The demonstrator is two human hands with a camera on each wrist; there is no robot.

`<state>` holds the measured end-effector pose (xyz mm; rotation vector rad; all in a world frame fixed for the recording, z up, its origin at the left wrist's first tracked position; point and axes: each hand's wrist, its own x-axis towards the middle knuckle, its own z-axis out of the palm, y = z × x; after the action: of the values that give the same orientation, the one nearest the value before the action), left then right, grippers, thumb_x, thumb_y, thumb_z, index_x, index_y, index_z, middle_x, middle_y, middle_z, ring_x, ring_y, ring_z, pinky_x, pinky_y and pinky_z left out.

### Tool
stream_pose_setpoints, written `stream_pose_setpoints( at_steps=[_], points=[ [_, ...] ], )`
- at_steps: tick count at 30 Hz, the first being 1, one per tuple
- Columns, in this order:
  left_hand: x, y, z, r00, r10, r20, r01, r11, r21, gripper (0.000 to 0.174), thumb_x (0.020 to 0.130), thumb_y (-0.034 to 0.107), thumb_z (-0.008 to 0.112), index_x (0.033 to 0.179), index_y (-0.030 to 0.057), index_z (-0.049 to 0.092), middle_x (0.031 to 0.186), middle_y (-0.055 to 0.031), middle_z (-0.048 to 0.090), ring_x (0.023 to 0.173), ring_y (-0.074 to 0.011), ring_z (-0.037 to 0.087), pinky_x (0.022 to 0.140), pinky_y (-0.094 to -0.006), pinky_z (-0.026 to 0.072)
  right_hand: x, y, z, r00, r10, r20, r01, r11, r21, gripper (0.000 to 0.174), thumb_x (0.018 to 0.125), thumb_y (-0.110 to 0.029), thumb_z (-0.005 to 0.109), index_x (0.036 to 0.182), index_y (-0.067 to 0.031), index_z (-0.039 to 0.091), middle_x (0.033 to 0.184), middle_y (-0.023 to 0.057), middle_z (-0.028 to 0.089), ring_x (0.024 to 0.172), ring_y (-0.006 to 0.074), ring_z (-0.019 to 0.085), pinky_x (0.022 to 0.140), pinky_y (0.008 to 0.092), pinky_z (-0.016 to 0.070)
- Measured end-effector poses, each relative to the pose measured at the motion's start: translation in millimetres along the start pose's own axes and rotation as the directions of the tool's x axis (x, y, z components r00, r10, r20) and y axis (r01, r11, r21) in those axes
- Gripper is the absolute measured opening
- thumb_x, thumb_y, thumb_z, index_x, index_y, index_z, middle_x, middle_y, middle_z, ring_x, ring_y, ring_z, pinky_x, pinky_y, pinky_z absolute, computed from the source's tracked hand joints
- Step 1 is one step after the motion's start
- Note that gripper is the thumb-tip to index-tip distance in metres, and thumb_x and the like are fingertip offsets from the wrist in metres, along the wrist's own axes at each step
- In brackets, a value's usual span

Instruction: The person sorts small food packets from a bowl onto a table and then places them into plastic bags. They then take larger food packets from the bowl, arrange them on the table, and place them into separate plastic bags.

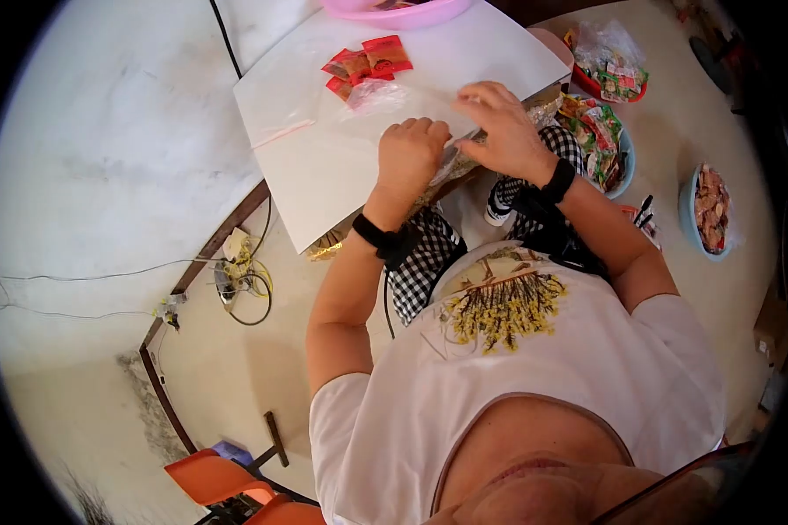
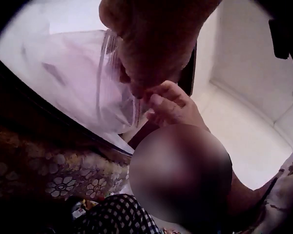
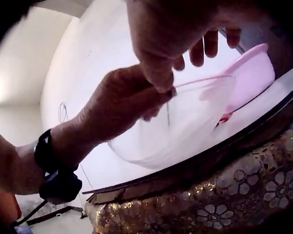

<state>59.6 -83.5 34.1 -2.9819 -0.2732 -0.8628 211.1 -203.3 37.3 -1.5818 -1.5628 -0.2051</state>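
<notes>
A clear plastic bag [image 3: 190, 124] with a ribbed band along its mouth [image 2: 110, 53] stretches over the white tabletop [image 1: 324, 188] near the front edge. My left hand [image 1: 411, 157] pinches the bag's edge between thumb and fingers, best seen in the right wrist view. Close beside it, my right hand [image 1: 508, 131] has its fingers spread, thumb apart from them and right at the bag's edge. Farther back on the table lie several red packets [image 1: 388, 54], next to a crumpled piece of clear plastic [image 1: 376, 96].
A pink basin [image 1: 398, 16] stands at the table's far edge. On the floor to the right are a blue basin [image 1: 629, 166] of colourful packets, another blue basin [image 1: 692, 232] with brownish packets, and a red basin [image 1: 636, 93]. An orange chair [image 1: 214, 477] is at lower left.
</notes>
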Motion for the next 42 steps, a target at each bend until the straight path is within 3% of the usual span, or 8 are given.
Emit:
stream_pose_setpoints(
  at_steps=[3, 13, 19, 22, 25, 32, 34, 42],
  points=[
    [4, 6, -8, 0.997, 0.072, -0.03, -0.069, 0.995, 0.065, 0.013, 0.078, 0.018, 0.067, 0.078, 0.0131, 0.055, 0.068, -0.0023, 0.055, 0.066, -0.0219, 0.058, 0.059, -0.0361, 0.044, -6, 11, 3, 0.966, 0.008, 0.26, -0.002, 1.0, -0.024, 0.009, 0.081, -0.014, 0.065, 0.085, -0.0062, 0.064, 0.083, 0.0085, 0.056, 0.088, 0.0305, 0.056, 0.08, 0.0446, 0.0436],
    [-37, -21, -22, 0.958, -0.232, 0.17, 0.159, 0.919, 0.36, 0.015, 0.074, 0.018, 0.066, 0.086, 0.0117, 0.059, 0.083, -0.0049, 0.055, 0.081, -0.0237, 0.058, 0.067, -0.0383, 0.0436, -30, 15, -4, 0.979, 0.098, 0.18, -0.103, 0.995, 0.015, 0.005, 0.081, -0.008, 0.062, 0.085, -0.0055, 0.06, 0.083, 0.012, 0.054, 0.078, 0.0348, 0.057, 0.065, 0.0432, 0.0469],
    [-46, -29, -66, 0.95, -0.243, 0.195, 0.272, 0.952, -0.143, 0.046, 0.076, 0.027, 0.077, 0.113, 0.0036, 0.063, 0.108, -0.0185, 0.063, 0.096, -0.0375, 0.06, 0.081, -0.0443, 0.0487, -34, 26, -9, 0.987, 0.115, 0.11, -0.118, 0.993, 0.023, 0.016, 0.08, 0.002, 0.058, 0.094, -0.0039, 0.063, 0.085, 0.0138, 0.056, 0.076, 0.0339, 0.059, 0.065, 0.04, 0.0475],
    [-81, -65, -127, 0.915, -0.306, 0.261, 0.331, 0.942, -0.054, 0.037, 0.071, 0.019, 0.08, 0.1, 0.0008, 0.067, 0.102, -0.0183, 0.064, 0.093, -0.0368, 0.061, 0.08, -0.0431, 0.0493, -28, 27, -38, 0.993, 0.117, 0.004, -0.117, 0.993, 0.024, 0.019, 0.078, 0.003, 0.059, 0.095, -0.0036, 0.064, 0.087, 0.0143, 0.057, 0.078, 0.034, 0.06, 0.067, 0.0392, 0.0489],
    [-122, -110, -234, 0.692, -0.611, 0.384, 0.544, 0.791, 0.279, 0.031, 0.074, 0.014, 0.078, 0.101, 0.0016, 0.067, 0.105, -0.016, 0.065, 0.098, -0.0337, 0.061, 0.084, -0.0394, 0.0487, -27, 23, -61, 0.99, 0.13, -0.051, -0.128, 0.991, 0.031, 0.021, 0.077, 0.008, 0.058, 0.095, -0.0011, 0.064, 0.087, 0.0145, 0.058, 0.076, 0.0338, 0.06, 0.066, 0.0374, 0.0488],
    [-79, -238, -447, 0.766, -0.623, 0.159, 0.397, 0.653, 0.645, 0.025, 0.087, 0.018, 0.07, 0.104, -0.0007, 0.066, 0.105, -0.0136, 0.066, 0.096, -0.0288, 0.063, 0.084, -0.0359, 0.0497, -32, 33, -48, 0.98, 0.176, 0.089, -0.186, 0.975, 0.121, 0.017, 0.081, 0.003, 0.06, 0.096, -0.0022, 0.062, 0.09, 0.0142, 0.058, 0.08, 0.0337, 0.059, 0.068, 0.0386, 0.0485],
    [-30, -257, -414, 0.841, -0.501, 0.205, 0.229, 0.674, 0.703, 0.028, 0.091, 0.022, 0.065, 0.108, -0.0007, 0.065, 0.106, -0.0148, 0.067, 0.098, -0.0297, 0.065, 0.085, -0.0357, 0.0501, -30, 33, -36, 0.97, 0.195, 0.142, -0.216, 0.965, 0.15, 0.015, 0.082, 0.001, 0.061, 0.096, -0.0025, 0.062, 0.09, 0.0141, 0.058, 0.081, 0.0338, 0.059, 0.068, 0.0391, 0.0484],
    [62, -218, -39, 0.849, -0.489, 0.2, 0.481, 0.872, 0.087, 0.041, 0.082, 0.042, 0.068, 0.084, 0.0005, 0.07, 0.086, -0.0195, 0.069, 0.082, -0.0358, 0.066, 0.073, -0.0423, 0.0512, -34, 33, -8, 0.955, 0.166, 0.247, -0.215, 0.959, 0.187, 0.01, 0.084, -0.005, 0.063, 0.094, -0.0032, 0.064, 0.084, 0.0103, 0.056, 0.071, 0.0292, 0.058, 0.063, 0.0367, 0.0471]
  ],
)
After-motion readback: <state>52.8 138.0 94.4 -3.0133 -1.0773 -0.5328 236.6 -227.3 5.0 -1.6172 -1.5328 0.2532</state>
